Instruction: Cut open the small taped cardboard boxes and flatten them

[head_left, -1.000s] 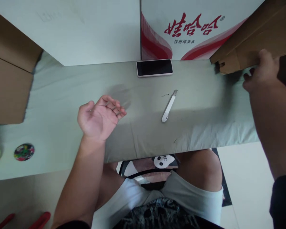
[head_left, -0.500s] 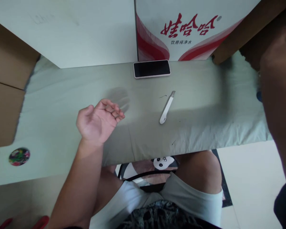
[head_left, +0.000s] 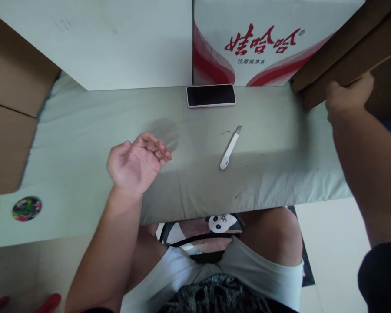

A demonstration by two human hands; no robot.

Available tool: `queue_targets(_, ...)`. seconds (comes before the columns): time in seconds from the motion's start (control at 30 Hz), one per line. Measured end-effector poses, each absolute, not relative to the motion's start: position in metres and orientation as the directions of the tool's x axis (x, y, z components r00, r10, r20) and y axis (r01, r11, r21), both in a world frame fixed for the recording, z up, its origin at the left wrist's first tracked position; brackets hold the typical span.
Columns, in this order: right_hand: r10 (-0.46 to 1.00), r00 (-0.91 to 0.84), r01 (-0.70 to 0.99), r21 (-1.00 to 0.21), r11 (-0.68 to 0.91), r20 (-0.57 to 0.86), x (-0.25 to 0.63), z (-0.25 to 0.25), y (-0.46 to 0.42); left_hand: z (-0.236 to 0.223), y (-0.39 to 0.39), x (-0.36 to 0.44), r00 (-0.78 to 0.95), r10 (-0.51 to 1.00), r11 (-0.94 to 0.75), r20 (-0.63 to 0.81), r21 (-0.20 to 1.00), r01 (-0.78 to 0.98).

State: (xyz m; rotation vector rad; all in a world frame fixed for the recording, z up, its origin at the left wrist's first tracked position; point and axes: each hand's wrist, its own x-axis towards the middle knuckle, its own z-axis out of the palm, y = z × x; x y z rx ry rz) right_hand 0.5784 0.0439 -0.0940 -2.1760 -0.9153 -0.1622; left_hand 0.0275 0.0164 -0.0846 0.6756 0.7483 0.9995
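Observation:
My left hand (head_left: 138, 163) rests palm up above the table cloth, its fingers loosely spread and holding nothing. At the right, my right hand (head_left: 350, 93) is closed around the lower edge of a brown cardboard piece (head_left: 352, 58); some of its fingers are hidden. That cardboard stands beside another brown cardboard wall (head_left: 326, 43). Between my hands, a white utility knife (head_left: 230, 148) lies on the cloth, with its blade end pointing away from me. A phone (head_left: 211, 95) with a dark screen lies behind it.
A large white panel (head_left: 133, 48) and a white carton with red print (head_left: 263, 43) stand along the back. Brown cardboard (head_left: 13, 143) stands at the left, near a round colourful disc (head_left: 27, 208). The green cloth-covered table (head_left: 189, 187) ends just before my knees.
My right hand has moved in from the far right and a second cardboard piece now shows in it, beside the first. My left hand has stayed nearly still. The view has shifted slightly.

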Motion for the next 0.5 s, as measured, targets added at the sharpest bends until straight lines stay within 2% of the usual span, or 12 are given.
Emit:
queue_targets(0.17,0.537,0.787,0.537,-0.766,-0.354,0.303,0.560,-0.084,0.051,-0.083,0.016,0.030,0.337,0.905,0.403,-0.260,0.777,-0.484)
queue_targets(0.33,0.534,0.788,0.528,-0.780,-0.335,0.304,0.560,-0.070,0.057,-0.083,0.017,0.031,0.321,0.907,0.406,-0.273,0.769,-0.493)
queue_targets(0.5,0.523,0.833,0.421,-0.822,-0.384,0.182,0.565,-0.067,0.061,-0.085,0.018,0.030,0.334,0.907,0.398,-0.256,0.780,-0.483)
